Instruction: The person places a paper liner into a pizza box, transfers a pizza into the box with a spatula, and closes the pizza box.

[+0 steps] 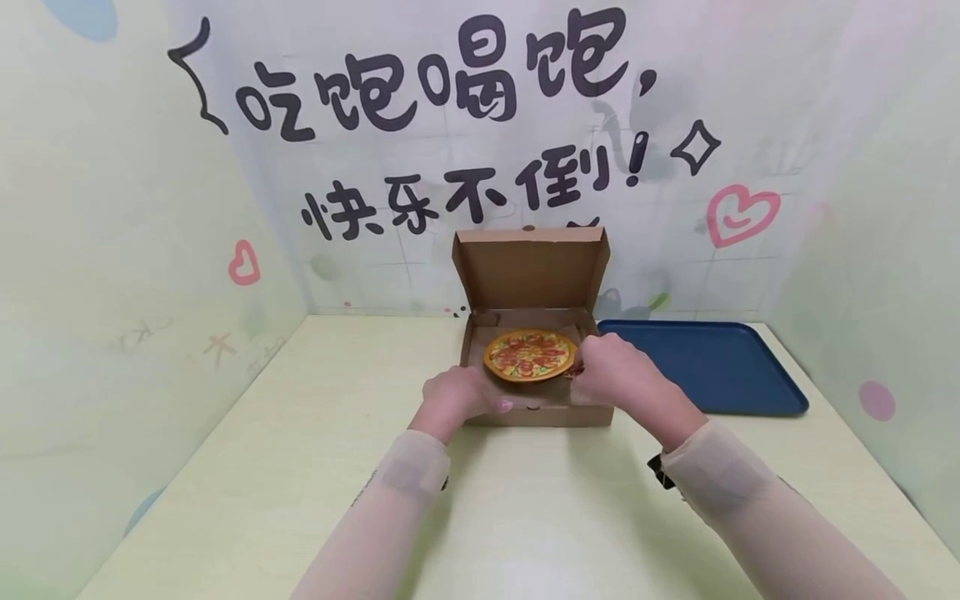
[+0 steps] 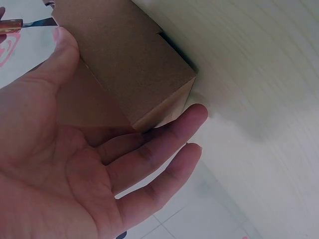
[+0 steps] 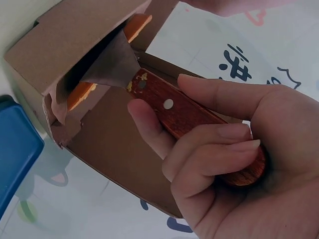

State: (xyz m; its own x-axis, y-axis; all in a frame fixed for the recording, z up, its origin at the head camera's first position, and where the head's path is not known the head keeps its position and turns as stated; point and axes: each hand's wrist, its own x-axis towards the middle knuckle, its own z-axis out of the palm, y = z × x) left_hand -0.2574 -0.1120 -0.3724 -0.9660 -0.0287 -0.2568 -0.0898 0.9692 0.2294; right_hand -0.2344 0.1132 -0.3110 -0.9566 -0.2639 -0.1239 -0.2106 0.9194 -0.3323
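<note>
An open cardboard pizza box (image 1: 536, 417) stands on the table, its lid (image 1: 528, 271) raised at the back. A whole pizza (image 1: 528, 354) with red and green toppings is in it over brown paper. My right hand (image 3: 219, 144) grips the reddish wooden handle (image 3: 189, 114) of a spatula. Its metal blade (image 3: 112, 62) reaches in under the pizza, whose orange crust (image 3: 82, 94) shows on both sides of the blade. My left hand (image 1: 453, 393) holds the box's front left corner, thumb (image 2: 65, 45) at the front wall's top edge and fingers (image 2: 164, 139) by the side wall.
A blue tray (image 1: 705, 367) lies right of the box, near the back. The pale table (image 1: 337, 417) is bounded by a printed back wall (image 1: 375, 275) and side walls. Sleeves cover both forearms.
</note>
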